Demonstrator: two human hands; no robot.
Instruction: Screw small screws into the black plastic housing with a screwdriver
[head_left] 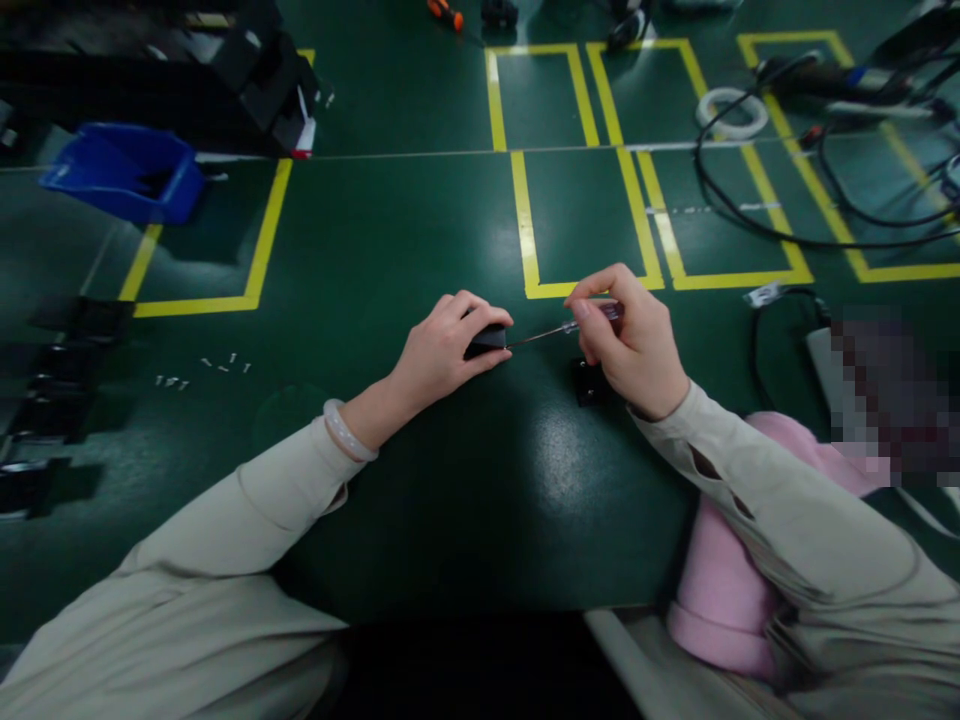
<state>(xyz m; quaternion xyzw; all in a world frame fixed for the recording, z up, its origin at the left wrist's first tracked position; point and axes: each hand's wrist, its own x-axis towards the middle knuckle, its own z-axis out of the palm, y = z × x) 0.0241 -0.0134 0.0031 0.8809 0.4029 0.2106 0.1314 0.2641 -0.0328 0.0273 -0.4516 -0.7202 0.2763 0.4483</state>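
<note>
My left hand [448, 350] grips a small black block-shaped part [487, 341] against the table, thumb in front and fingers over the back. In my right hand [634, 340] is a screwdriver [564, 328] with a translucent reddish handle, its thin shaft pointing left. The tip meets the right end of the black part; the exact spot of contact is too small to make out. Just below my right hand lies another small black piece [588, 382] with shiny spots, partly covered by the hand. Several small screws [225, 362] are scattered to the left of my left hand.
A blue bin [124, 170] stands at the far left beside a black rack [255, 80]. Several black parts [56, 380] line the left side. Yellow tape [529, 220] marks the green table [405, 230]. Cables [720, 200] and a white tape roll [731, 112] lie right.
</note>
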